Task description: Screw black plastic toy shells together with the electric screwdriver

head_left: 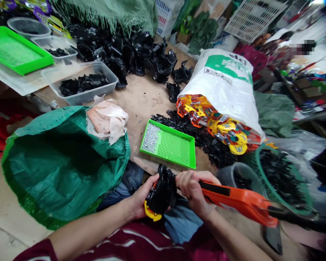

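Note:
My left hand [141, 199] grips a black plastic part [163, 192] with a yellow piece [152, 214] at its lower end and a bit of orange at its side. My right hand [198, 192] is wrapped round an orange electric screwdriver [241, 201], its front end at the black part. Whether the tip touches a screw is hidden by my fingers. Just beyond my hands lies a bright green tray [176, 146] with a perforated bottom, small silvery screws [151, 137] heaped at its left end.
A green woven sack [65, 174] gapes at the left. A white sack [220, 79] spills orange and yellow parts [228, 132]. Black shells [141, 50] pile up behind. Small black pieces fill a clear box [108, 78] and a green basket [258, 159]. A clear tub [240, 168] stands right.

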Action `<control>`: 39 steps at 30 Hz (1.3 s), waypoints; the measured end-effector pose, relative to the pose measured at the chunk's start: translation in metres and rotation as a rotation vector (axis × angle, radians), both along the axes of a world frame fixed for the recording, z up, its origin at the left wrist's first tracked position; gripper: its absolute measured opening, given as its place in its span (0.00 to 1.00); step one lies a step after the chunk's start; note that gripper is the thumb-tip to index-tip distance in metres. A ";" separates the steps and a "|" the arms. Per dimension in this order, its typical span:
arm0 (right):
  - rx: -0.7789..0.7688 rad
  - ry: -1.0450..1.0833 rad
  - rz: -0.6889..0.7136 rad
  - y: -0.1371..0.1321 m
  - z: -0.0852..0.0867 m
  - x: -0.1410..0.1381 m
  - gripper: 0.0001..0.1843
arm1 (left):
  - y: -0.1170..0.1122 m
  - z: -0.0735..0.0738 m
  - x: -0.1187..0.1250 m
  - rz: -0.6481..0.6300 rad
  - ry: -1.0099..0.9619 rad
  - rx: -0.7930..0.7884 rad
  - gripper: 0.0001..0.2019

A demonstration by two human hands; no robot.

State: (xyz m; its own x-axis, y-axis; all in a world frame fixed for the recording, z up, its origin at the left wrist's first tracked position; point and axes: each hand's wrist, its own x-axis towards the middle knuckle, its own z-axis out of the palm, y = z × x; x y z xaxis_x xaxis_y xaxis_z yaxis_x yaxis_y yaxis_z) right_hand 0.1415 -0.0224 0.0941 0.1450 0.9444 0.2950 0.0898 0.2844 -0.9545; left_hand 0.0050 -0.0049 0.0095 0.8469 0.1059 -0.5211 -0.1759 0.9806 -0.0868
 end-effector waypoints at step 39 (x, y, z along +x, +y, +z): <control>0.001 0.216 -0.232 0.020 0.003 -0.008 0.09 | 0.005 -0.003 -0.003 -0.031 -0.064 0.017 0.26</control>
State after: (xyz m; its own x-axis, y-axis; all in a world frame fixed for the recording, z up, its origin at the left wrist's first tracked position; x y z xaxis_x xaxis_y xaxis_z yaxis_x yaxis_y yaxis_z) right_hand 0.1330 -0.0027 0.0969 0.4157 0.8786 0.2351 -0.0526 0.2812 -0.9582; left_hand 0.0020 0.0002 0.0066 0.8813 0.0870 -0.4645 -0.1398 0.9869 -0.0804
